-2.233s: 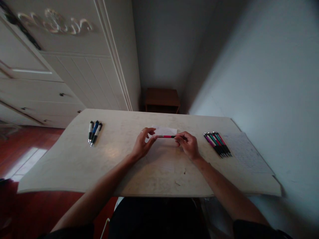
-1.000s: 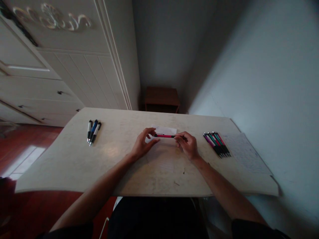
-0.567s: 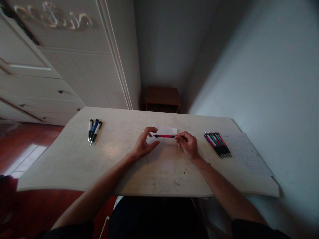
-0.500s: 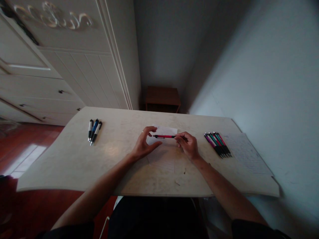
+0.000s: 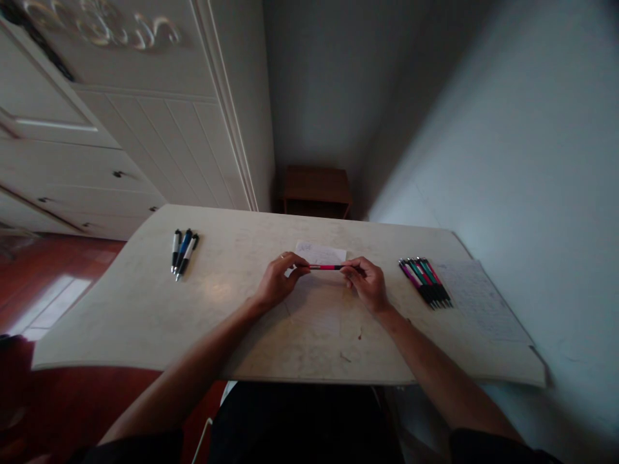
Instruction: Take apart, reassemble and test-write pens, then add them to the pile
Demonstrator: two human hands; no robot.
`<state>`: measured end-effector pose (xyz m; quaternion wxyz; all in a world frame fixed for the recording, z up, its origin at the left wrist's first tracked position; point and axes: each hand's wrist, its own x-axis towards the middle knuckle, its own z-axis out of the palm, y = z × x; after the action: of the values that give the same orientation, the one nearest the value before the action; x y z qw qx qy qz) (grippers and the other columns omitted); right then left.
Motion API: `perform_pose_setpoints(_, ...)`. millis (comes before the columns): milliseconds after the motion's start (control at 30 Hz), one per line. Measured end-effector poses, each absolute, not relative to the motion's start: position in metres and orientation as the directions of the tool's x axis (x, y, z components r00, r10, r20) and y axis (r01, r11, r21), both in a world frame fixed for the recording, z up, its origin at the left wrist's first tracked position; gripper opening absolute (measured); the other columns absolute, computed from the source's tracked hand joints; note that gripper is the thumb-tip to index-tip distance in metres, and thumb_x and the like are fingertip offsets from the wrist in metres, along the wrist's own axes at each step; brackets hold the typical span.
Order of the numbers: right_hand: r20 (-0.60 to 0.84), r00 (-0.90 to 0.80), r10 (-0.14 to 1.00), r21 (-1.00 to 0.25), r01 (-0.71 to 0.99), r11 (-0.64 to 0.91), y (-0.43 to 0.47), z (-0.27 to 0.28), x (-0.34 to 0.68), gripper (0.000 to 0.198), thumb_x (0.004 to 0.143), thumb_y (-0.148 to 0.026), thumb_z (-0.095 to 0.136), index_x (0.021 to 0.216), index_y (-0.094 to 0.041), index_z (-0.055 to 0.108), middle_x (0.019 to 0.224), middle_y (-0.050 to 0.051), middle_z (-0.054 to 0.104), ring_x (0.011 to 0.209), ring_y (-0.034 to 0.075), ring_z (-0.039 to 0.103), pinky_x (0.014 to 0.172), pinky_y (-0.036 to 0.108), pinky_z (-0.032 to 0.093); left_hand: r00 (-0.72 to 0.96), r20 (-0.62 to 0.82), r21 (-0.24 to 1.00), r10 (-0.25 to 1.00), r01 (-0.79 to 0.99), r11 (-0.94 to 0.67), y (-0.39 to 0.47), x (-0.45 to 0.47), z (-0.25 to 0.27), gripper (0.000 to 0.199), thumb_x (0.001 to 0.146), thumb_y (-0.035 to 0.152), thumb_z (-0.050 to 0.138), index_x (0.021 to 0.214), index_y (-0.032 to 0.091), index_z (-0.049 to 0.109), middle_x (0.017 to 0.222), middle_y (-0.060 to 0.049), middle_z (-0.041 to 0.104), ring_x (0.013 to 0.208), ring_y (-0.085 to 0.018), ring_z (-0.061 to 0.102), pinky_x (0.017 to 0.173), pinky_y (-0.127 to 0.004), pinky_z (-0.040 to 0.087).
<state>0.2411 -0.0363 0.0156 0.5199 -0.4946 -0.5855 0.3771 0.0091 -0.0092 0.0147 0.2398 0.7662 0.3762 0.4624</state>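
Head camera: my left hand (image 5: 278,280) and my right hand (image 5: 369,283) pinch opposite ends of a pink-and-black pen (image 5: 329,267), level over the pale table (image 5: 227,341). Three pens (image 5: 184,250) lie to my left, a row of pens (image 5: 426,282) to my right

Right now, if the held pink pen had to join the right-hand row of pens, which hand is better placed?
Probably the right hand: it pinches the end of the pink pen nearer the row of pens. The left hand pinches the other end, farther away.
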Motion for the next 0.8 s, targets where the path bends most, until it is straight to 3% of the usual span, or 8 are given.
perform_pose_setpoints(200,0.224,0.005,0.974,-0.952,0.216,0.218,-0.0367,0.0162,0.2418,0.028,0.08,-0.046,0.068,0.078,-0.018,0.065,0.056,-0.003,0.057,0.044,0.009,0.051,0.045,0.022,0.042,0.317,0.62,0.654,0.717,0.296,-0.697,-0.0112,0.0112,0.0191,0.01,0.085,0.013,0.063,0.077,0.017,0.059,0.08,-0.004,0.06,0.078,-0.015,0.059,0.072,-0.029,0.05)
perform_pose_setpoints(400,0.18,0.002,0.984,-0.952,0.253,0.174,-0.0377,0.017,0.2435,0.034,0.081,-0.05,0.066,0.07,-0.018,0.061,0.049,-0.004,0.052,0.04,0.009,0.047,0.041,0.021,0.037,0.321,0.667,0.594,0.673,0.317,-0.739,-0.0136,0.0112,0.0204,0.009,0.084,0.011,0.064,0.088,0.017,0.058,0.083,-0.004,0.06,0.081,-0.016,0.058,0.073,-0.031,0.05)
perform_pose_setpoints(600,0.047,-0.012,0.999,-0.968,0.245,0.048,-0.0371,0.0167,0.2447,0.046,0.08,-0.06,0.061,0.062,-0.018,0.056,0.046,-0.004,0.048,0.035,0.008,0.042,0.034,0.02,0.031,0.349,0.681,0.542,0.644,0.351,-0.764,-0.0158,0.0116,0.0227,0.012,0.086,0.011,0.061,0.095,0.018,0.06,0.087,-0.006,0.061,0.085,-0.018,0.057,0.075,-0.032,0.051)
perform_pose_setpoints(800,-0.011,0.019,1.0,-0.991,0.132,-0.013,-0.0321,0.0143,0.2455,0.058,0.076,-0.073,0.053,0.066,-0.016,0.061,0.054,0.002,0.058,0.04,0.011,0.052,0.037,0.022,0.041,0.356,0.685,0.517,0.635,0.376,-0.769,-0.0137,0.0109,0.0209,0.011,0.087,0.014,0.061,0.098,0.018,0.062,0.09,-0.006,0.061,0.087,-0.018,0.057,0.078,-0.034,0.051)
